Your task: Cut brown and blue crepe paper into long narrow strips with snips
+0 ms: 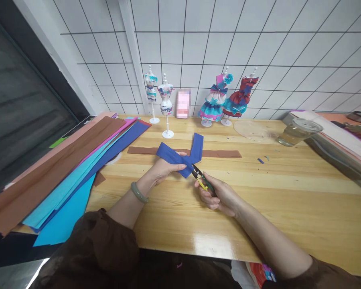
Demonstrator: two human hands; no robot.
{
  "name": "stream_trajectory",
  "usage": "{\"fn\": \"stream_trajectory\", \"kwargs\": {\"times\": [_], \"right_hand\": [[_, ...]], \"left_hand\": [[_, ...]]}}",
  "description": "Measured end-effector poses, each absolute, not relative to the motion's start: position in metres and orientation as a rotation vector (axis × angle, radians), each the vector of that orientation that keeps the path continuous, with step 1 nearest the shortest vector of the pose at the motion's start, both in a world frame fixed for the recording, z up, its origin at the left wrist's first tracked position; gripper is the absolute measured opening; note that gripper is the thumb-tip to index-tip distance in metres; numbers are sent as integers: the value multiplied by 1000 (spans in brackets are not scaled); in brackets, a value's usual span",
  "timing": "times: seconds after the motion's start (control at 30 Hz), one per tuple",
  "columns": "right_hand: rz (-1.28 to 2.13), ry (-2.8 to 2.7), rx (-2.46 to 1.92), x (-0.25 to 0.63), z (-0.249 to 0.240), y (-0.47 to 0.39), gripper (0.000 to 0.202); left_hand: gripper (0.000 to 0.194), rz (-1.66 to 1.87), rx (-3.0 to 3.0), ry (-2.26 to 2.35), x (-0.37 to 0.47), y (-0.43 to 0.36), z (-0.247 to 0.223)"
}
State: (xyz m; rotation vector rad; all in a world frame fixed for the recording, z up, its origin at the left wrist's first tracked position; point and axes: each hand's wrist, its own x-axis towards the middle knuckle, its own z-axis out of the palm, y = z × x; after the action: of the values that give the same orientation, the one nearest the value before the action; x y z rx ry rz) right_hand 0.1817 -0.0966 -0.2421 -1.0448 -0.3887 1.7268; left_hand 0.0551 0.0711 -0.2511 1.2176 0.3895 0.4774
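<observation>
My left hand [165, 168] pinches a folded blue crepe paper strip [196, 146] above the middle of the table. The strip is crossed over itself, with one end pointing up and another spreading left over my fingers. Small scissors [205, 184] with green and yellow handles are gripped in my right hand [216, 194]. Their blades meet the lower right edge of the blue strip; whether paper lies between them I cannot tell. Behind the strip a long brown paper strip [222, 153] lies flat on the table, partly hidden by the blue one.
Stacked crepe paper sheets [63, 160] cover the left side. Along the tiled wall stand mini dress forms [166, 100], a pink box [183, 104] and paper dresses [213, 98]. A lidded glass cup [299, 131] is at the right, with paper scraps [260, 161] nearby.
</observation>
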Motion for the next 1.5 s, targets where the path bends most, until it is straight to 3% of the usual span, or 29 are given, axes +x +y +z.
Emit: {"fn": "stream_trajectory", "kwargs": {"times": [1.5], "right_hand": [[1871,-343,-958,184,-252,-96,34]], "left_hand": [[60,269,1509,299,46,75,-243]]}}
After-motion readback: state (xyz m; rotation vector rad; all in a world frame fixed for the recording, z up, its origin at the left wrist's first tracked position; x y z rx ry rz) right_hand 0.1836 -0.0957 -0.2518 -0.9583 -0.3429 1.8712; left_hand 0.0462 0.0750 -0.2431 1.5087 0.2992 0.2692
